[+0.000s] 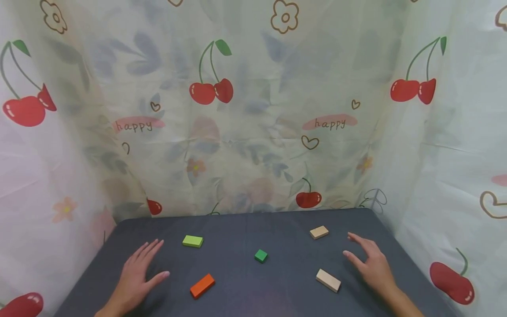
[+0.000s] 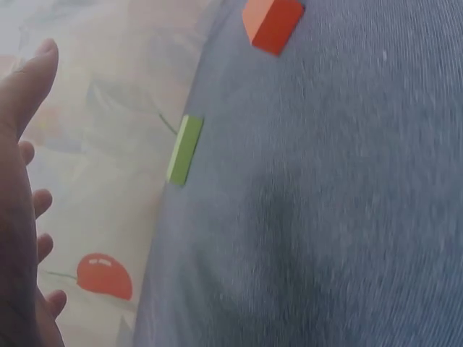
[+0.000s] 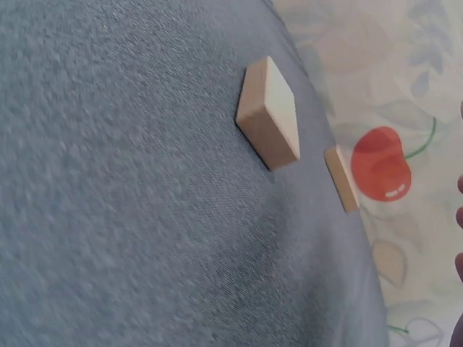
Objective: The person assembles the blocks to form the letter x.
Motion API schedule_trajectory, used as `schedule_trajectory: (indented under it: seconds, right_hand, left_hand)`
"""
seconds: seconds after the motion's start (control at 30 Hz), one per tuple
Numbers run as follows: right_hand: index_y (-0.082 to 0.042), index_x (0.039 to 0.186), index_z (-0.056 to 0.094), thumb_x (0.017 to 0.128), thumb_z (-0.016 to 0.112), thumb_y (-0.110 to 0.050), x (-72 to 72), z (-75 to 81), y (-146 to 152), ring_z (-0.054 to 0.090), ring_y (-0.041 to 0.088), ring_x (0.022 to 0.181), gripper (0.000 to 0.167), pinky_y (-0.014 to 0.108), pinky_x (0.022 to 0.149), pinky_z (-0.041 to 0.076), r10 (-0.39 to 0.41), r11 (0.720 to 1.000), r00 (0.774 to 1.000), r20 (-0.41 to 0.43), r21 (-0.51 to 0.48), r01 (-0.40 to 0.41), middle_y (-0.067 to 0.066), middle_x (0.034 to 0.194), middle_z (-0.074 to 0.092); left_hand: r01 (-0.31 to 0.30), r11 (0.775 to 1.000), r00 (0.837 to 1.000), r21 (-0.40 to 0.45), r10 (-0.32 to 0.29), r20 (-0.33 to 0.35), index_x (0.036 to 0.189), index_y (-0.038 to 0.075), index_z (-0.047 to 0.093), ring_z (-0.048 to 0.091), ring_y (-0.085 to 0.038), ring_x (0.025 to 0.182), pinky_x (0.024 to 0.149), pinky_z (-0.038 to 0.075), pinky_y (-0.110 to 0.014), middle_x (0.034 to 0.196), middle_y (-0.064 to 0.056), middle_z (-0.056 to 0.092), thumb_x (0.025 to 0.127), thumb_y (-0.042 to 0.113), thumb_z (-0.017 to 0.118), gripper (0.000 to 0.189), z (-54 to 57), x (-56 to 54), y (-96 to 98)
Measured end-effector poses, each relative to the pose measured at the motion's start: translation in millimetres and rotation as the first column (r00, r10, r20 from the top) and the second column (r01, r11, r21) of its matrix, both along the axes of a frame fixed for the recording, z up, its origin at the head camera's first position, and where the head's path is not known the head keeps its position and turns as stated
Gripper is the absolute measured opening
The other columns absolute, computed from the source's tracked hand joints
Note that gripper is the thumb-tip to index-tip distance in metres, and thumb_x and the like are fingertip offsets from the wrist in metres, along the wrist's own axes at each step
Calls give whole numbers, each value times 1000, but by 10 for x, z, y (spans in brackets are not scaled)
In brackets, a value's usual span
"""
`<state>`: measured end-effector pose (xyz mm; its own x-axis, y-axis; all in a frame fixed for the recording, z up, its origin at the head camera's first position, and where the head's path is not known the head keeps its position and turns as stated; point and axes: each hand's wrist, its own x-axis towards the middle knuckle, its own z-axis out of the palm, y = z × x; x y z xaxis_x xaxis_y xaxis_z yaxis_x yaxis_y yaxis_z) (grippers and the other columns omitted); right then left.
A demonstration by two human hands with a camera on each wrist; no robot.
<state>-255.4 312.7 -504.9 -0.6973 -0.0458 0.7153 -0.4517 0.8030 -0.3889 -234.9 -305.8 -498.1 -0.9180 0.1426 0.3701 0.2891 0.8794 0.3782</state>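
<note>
My left hand (image 1: 136,278) hovers above the left side of the dark table with its fingers extended and thumb apart, holding nothing. Nearest to it are an orange-red block (image 1: 202,286) and a lime-green block (image 1: 192,241). Over the right side, my right hand (image 1: 371,265) is held with fingers loosely bent and nothing in its grasp. Beside it lie a pale wooden block (image 1: 328,280) and, farther back, a tan wooden block (image 1: 319,232). A small green block (image 1: 261,256) sits between the two hands. In the right wrist view only fingertips (image 3: 460,217) show.
A dark cloth-covered table (image 1: 245,233) bears all the blocks. Curtains (image 1: 245,110) printed with cherries, flowers and "happy" hang behind it and along both sides, close to the table's edges.
</note>
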Motion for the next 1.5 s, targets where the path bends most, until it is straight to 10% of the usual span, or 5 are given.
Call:
schedule_trajectory:
  seconds: [0.43,0.93,1.5]
  right_hand:
    - [-6,113,69,73,84,-6,31,-83,-138,58,19,93,43,30,82,38,-41,995,999,15,-87,43,5,97,72]
    - [-6,109,71,81,80,-13,21,-86,-268,66,20,83,29,45,76,51,-69,992,956,284,-79,95,-3,86,71]
    - [-5,113,69,83,78,-18,8,-32,-409,63,13,76,33,34,68,50,31,994,833,553,-102,31,-3,86,68]
  left_hand:
    - [53,983,997,178,-62,46,146,15,45,35,-44,131,94,24,-72,149,-17,38,90,48,66,68,32,46,255]
    - [78,953,987,292,-116,114,146,21,45,40,-36,132,98,31,-66,147,-11,43,88,54,65,69,66,5,560]
    - [162,882,972,442,-219,82,133,20,59,56,-30,116,95,41,-56,129,3,59,86,35,75,52,-21,-203,955]
